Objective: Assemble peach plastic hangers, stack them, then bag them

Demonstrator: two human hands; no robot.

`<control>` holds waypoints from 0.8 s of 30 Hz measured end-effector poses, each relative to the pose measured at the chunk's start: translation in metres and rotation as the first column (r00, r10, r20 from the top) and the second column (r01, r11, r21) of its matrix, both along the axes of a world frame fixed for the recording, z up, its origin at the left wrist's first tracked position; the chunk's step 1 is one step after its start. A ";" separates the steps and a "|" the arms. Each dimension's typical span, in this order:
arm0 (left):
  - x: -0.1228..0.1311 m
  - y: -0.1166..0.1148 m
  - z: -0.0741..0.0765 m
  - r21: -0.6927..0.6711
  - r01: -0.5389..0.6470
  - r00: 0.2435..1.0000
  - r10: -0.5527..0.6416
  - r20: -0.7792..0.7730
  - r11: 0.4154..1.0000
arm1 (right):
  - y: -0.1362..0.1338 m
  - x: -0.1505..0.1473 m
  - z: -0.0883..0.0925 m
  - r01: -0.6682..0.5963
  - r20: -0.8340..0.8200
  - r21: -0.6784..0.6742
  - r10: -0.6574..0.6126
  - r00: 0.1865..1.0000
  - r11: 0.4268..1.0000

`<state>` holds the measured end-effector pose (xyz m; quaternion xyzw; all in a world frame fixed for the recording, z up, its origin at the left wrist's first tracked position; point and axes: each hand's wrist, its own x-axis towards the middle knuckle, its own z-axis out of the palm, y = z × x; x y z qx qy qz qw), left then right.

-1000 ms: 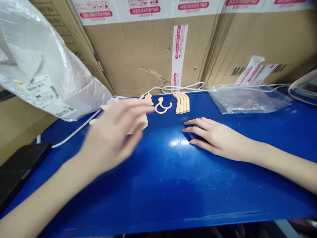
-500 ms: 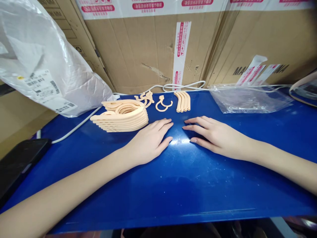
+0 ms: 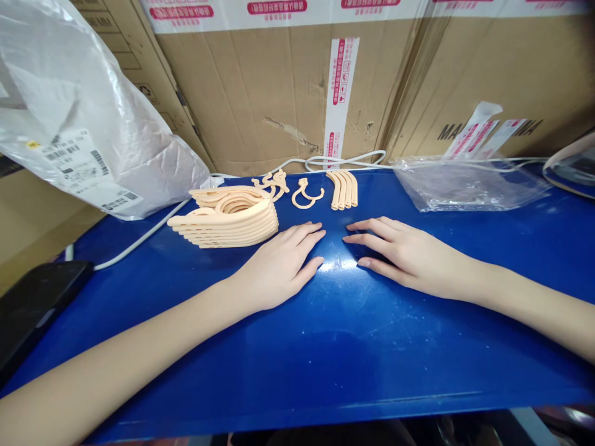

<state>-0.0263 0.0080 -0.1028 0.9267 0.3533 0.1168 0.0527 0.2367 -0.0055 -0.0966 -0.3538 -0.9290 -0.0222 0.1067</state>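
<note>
My left hand lies palm down on the blue table, fingers apart and holding nothing. Just behind and to its left is a stack of cream plastic hanger pieces. My right hand also rests palm down, its fingers spread and nothing in them. Beyond the gap between the hands lies a single cream hook. More cream hooks are bunched behind the stack. Several curved cream arm pieces sit side by side, a little farther back than my right fingertips.
Cardboard boxes stand along the back. A white plastic package leans at the left, above a black phone. A clear plastic bag lies at the back right. A white cable runs along the rear edge.
Both hands stay in the same place, and the cream pieces have not moved. Only the camera's view has shifted very slightly.
</note>
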 end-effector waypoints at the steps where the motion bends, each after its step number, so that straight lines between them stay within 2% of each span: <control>1: 0.000 0.000 0.000 0.001 0.000 1.000 0.000 0.003 1.000 | 0.000 0.000 0.000 -0.001 -0.002 0.000 0.001 1.000 1.000; 20: 0.000 0.001 -0.001 -0.006 0.000 1.000 0.000 0.008 1.000 | 0.002 -0.002 0.004 0.020 -0.033 -0.011 -0.020 0.999 1.000; 24: 0.000 0.001 -0.001 -0.005 0.001 1.000 -0.001 0.008 1.000 | 0.017 -0.003 0.014 0.062 -0.071 0.079 -0.057 0.996 0.995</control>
